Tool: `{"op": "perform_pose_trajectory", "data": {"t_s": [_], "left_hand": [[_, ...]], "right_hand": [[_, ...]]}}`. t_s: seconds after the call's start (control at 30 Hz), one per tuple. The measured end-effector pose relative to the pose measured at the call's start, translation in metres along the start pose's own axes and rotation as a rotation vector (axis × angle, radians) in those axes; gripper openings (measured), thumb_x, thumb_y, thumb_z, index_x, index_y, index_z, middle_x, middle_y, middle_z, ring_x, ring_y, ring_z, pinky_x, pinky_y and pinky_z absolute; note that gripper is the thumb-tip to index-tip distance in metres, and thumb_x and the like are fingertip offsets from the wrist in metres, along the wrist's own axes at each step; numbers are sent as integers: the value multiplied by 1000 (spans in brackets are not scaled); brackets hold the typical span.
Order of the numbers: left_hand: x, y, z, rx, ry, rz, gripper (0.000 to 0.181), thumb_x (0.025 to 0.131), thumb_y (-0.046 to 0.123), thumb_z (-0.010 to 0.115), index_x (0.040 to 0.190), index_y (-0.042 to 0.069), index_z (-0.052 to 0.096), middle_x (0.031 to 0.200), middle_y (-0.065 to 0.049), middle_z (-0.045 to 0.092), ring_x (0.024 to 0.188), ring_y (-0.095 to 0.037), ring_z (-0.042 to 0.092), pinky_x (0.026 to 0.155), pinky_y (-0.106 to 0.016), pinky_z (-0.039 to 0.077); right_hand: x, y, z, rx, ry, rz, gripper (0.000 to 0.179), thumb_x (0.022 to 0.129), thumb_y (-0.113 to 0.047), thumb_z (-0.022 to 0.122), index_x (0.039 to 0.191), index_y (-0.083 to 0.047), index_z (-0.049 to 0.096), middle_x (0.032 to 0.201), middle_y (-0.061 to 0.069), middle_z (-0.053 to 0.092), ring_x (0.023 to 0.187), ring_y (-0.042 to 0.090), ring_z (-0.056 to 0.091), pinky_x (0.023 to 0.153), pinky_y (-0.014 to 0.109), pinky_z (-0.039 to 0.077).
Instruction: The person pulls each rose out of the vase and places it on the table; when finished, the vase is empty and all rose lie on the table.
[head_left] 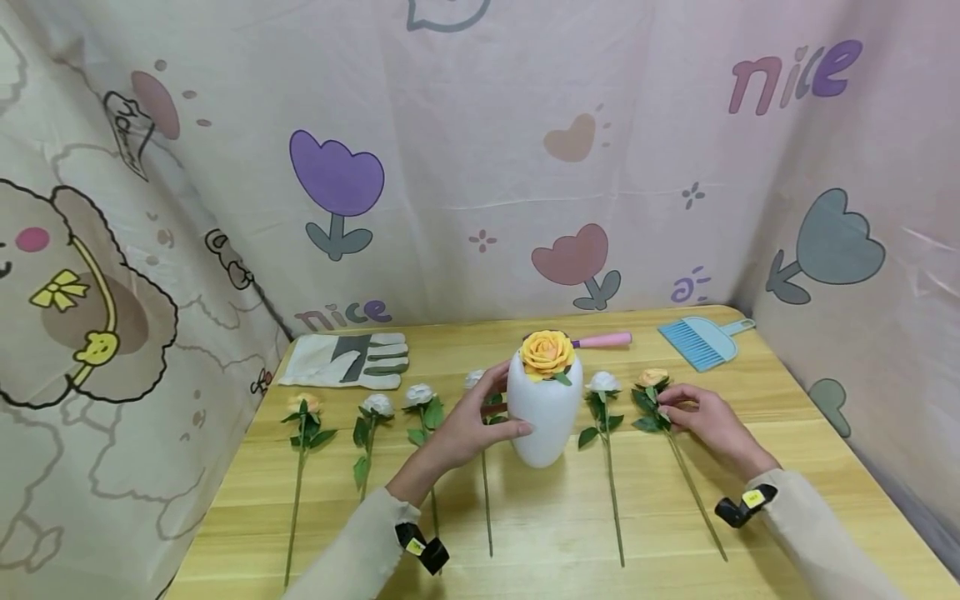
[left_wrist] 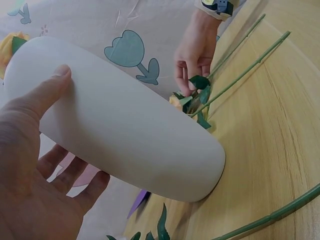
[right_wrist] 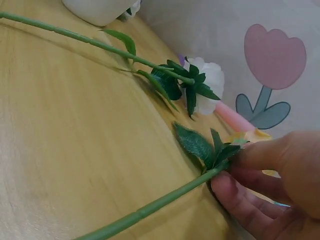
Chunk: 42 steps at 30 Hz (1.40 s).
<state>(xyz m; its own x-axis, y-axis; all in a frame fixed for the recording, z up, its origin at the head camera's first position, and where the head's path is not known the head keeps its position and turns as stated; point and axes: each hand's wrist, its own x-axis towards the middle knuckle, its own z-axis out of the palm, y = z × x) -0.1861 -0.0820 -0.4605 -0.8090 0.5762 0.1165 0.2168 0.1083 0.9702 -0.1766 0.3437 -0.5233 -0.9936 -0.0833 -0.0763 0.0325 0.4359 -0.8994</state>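
Observation:
My left hand (head_left: 472, 419) grips the side of a white vase (head_left: 545, 421), thumb at the front and fingers behind. The vase stands upright on the table, and a yellow rose (head_left: 548, 353) fills its mouth. Over on the right, my right hand (head_left: 708, 418) pinches the stem of another yellow rose (head_left: 653, 377) just below the bloom. That rose's green stem (right_wrist: 145, 211) runs along the tabletop in the right wrist view. Between vase and right hand lies a white rose (head_left: 603, 382), its stem pointing towards me.
Left of the vase, several roses lie in a row, among them a yellow one (head_left: 303, 408) and a white one (head_left: 377, 406). At the back are a work glove (head_left: 345, 361), a pink-handled tool (head_left: 603, 341) partly behind the vase, and a blue dustpan with brush (head_left: 701, 340).

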Motion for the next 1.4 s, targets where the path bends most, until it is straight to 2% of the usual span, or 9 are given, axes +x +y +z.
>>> {"op": "perform_pose_trajectory", "data": {"t_s": [0.2,0.3,0.4,0.57,0.73,0.87,1.0,1.17,1.4], "left_hand": [[-1,0,0,-6,3,-5,88,98,33,83,170,34,32,167,-4,46,151,-36,48,122,-62,46],[-1,0,0,-9,3,-5,89,98,33,83,170,34,31,167,-5,46,150,-37,49,122,-62,46],[-2,0,-1,-6,7,-6,89,98,34,83,170,34,31,166,-5,46,151,-36,49,122,-62,46],[-3,0,-2,-4,12,-4,89,98,35,83,170,32,32,166,-5,47,151,-35,48,121,-61,46],[-4,-1,-3,0,18,-10,88,98,36,83,170,32,32,165,-5,47,150,-34,49,121,-60,47],[-5,-1,-3,2,24,-13,88,98,37,83,170,32,33,165,-5,48,149,-34,50,121,-60,47],[-5,-1,-2,-8,18,-10,88,98,37,83,170,31,32,165,-7,48,149,-38,50,121,-61,46],[-4,-1,-1,-5,14,-5,88,98,37,83,170,30,32,165,-7,47,150,-38,49,122,-62,45],[-1,1,2,10,7,-16,87,98,41,83,168,31,34,165,-6,47,150,-37,49,123,-64,43]], "right_hand": [[-2,-10,-8,-152,116,-2,38,110,-31,68,134,-2,69,119,18,75,90,6,70,75,26,60],[-3,-26,-12,-197,184,-94,37,111,-30,67,134,-3,70,123,18,74,96,-4,65,77,19,58],[-4,-51,-11,-141,202,-221,32,110,-24,68,133,-1,70,127,11,71,104,-8,63,87,11,56],[-8,-101,1,23,100,-419,20,109,-8,67,126,2,69,126,-9,72,116,0,68,97,11,56],[-13,-146,25,76,-86,-597,17,104,7,65,119,1,70,137,4,72,129,8,67,103,18,57],[-14,-168,43,47,-195,-635,24,104,2,67,120,-14,75,158,13,61,149,11,52,117,17,46],[-13,-177,54,37,-227,-646,29,103,3,68,121,-18,77,163,4,57,154,9,44,121,17,37],[-10,-184,62,3,-281,-702,33,103,2,67,124,-20,79,164,2,56,161,19,39,127,30,38],[-12,-185,66,-86,-277,-702,32,105,-5,68,125,-27,80,172,4,46,166,17,30,126,73,32]]}}
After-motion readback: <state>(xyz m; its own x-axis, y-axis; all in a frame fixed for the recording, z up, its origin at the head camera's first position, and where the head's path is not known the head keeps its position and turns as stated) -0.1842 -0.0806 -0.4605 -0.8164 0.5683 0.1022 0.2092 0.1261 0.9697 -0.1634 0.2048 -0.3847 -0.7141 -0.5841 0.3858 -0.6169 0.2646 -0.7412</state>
